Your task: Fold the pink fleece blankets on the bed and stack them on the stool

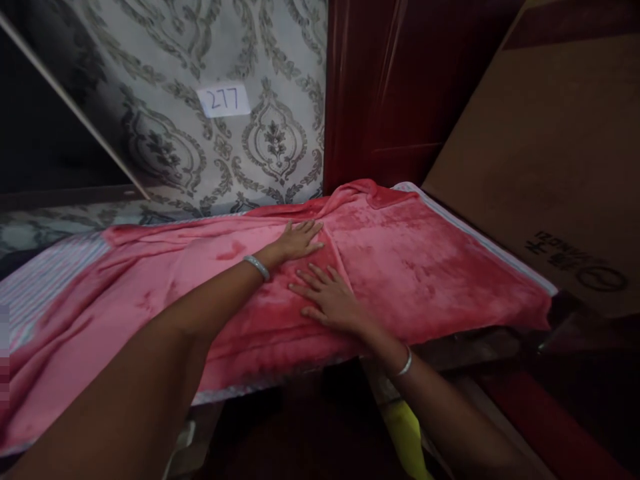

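A plush pink-red blanket (400,260) lies spread over a table-like surface, with folds and a raised, bunched edge along the back. My left hand (300,240) rests flat on it near the middle, fingers stretched toward the right. Just nearer to me, my right hand (327,297) also presses on the blanket with its fingers spread, beside a seam or fold line. Neither hand grips the fabric. Under the blanket a striped white and blue cloth (55,273) shows at the left end and along the right edge.
Patterned wallpaper (275,133) with a paper marked 277 (223,101) stands behind. A dark red wooden panel (380,87) and a large cardboard box (560,153) border the right side. At upper left is a dark flat panel (50,120). Something yellow (406,437) shows below.
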A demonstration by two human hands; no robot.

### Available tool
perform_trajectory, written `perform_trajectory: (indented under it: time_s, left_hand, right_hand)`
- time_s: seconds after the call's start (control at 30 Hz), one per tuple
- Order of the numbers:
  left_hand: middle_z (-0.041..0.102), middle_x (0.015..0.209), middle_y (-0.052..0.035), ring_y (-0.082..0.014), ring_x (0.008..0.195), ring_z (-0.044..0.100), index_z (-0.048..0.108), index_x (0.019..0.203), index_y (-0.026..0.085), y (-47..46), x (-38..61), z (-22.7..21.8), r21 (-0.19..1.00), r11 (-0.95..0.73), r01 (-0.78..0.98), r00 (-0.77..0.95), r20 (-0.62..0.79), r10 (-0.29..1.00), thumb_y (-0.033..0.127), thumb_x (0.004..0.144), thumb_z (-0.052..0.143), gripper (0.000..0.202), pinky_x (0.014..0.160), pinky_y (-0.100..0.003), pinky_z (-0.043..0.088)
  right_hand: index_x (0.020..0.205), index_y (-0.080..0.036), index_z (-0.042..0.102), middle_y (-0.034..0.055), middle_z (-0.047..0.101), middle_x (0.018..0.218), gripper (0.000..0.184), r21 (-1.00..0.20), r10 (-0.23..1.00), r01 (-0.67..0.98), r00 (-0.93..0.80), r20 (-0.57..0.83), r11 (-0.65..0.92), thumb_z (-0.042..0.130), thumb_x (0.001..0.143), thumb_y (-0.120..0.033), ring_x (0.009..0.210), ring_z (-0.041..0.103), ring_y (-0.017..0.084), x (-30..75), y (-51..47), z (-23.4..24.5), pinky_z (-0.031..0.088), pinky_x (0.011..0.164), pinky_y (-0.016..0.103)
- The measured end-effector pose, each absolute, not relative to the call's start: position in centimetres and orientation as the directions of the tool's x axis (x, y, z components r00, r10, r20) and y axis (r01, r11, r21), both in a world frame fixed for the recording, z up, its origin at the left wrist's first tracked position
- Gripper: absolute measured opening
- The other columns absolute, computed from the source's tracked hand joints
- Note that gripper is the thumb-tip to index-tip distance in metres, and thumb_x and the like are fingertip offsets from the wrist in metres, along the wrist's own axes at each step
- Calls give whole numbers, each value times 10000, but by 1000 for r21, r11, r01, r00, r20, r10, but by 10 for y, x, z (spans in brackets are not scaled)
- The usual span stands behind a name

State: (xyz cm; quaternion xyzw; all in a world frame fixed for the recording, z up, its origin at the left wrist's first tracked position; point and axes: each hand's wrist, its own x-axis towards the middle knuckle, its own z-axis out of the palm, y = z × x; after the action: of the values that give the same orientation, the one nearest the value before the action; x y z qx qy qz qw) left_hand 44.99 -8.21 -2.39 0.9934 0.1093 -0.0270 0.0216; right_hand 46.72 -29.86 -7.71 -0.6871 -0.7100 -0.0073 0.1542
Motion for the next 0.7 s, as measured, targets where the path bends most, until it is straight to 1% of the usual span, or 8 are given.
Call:
perform_trajectory:
  time_s: [0.1,0.2,0.27,0.37,0.43,0.5,0.57,0.7]
  left_hand:
    - [171,1713,-162,-298,1594,141,188,1645,210,-94,408,-9,41,-961,273,961,-60,270,538,1037,332,706,1258,-608,124]
    - [261,1684,-184,-317,1580,199,263,1627,192,-103,341,-3,-13,-945,327,945,-21,327,547,1033,354,698,1255,-605,149]
    - [300,1673,-177,-319,1573,223,299,1617,192,-108,291,-1,-56,-912,407,913,38,406,540,1036,350,680,1260,-601,145]
    - [286,1680,-176,-337,1573,217,316,1612,180,-112,225,-2,-98,-826,555,831,112,545,531,1035,341,676,1255,-621,144]
    - [261,1687,-185,-360,1574,200,309,1617,185,-112,192,-8,-101,-764,638,769,138,624,535,1028,351,686,1239,-656,151]
    - [253,1690,-184,-389,1575,175,314,1617,212,-111,170,-21,-89,-720,688,724,153,673,551,1014,374,694,1218,-698,147]
    - [228,1699,-178,-418,1566,186,334,1611,234,-108,157,-39,-45,-696,717,694,146,705,560,1007,383,688,1192,-718,189]
    - [126,1718,-191,-417,1524,304,330,1611,214,-98,147,-73,98,-702,705,691,129,711,548,1019,344,679,1132,-625,369]
  right_hand:
    - [1590,-376,374,13,285,1689,598,-169,972,984,-15,234,55,493,1030,-548,1572,198,320,468,-298,-79,188,1247,610]
    - [1595,-366,367,18,280,1690,596,-170,972,983,-30,232,71,476,1035,-540,1572,199,315,473,-299,-80,201,1244,607]
    - [1603,-344,359,33,296,1685,588,-201,975,977,-27,222,73,440,1049,-525,1568,223,301,476,-299,-77,224,1241,590]
    - [1604,-310,370,67,326,1674,564,-255,963,967,76,258,-8,360,1073,-498,1551,273,304,479,-301,-67,261,1224,591]
    - [1603,-311,374,76,321,1676,564,-257,939,964,153,308,-73,334,1075,-505,1549,270,327,478,-302,-63,262,1211,620]
    - [1597,-322,387,70,317,1679,570,-219,932,972,160,326,-90,347,1067,-528,1556,243,346,476,-303,-65,249,1208,641]
    - [1584,-324,413,60,326,1677,571,-169,943,982,131,305,-82,372,1056,-538,1561,222,355,474,-305,-74,246,1210,639]
    - [1593,-322,395,50,313,1683,574,-108,950,991,113,292,-85,383,1052,-512,1565,204,351,478,-307,-98,272,1203,630]
